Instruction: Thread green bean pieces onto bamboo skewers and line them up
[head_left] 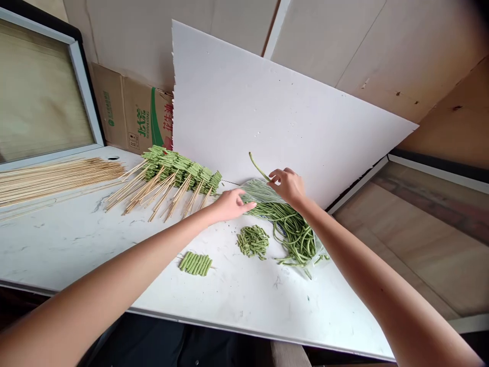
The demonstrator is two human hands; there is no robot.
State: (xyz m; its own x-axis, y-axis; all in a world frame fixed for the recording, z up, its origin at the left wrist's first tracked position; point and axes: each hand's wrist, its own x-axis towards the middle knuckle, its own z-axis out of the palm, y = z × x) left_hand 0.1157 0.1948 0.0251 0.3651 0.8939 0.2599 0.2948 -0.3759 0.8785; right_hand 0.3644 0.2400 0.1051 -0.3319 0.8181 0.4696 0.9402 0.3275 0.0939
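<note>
My right hand (287, 185) pinches a long green bean (258, 167) above a plastic bag (260, 190) of long beans (296, 232); the bean's free end points up and to the left. Just left of it, my left hand (230, 205) is open, thumb and fingers apart, near the bag's left end. Below the hands lies a small heap of short cut bean pieces (252, 241). Nearer the front edge, a row of cut pieces (196, 263) sits side by side, with thin stick ends showing at both sides.
Skewered beans (179, 171) are stacked at the back left, their sticks pointing forward. Loose bamboo sticks (57, 178) lie at the far left. Behind stand a cardboard box (128, 109) and a white board (275, 107). The white table (153, 275) ends at a front edge.
</note>
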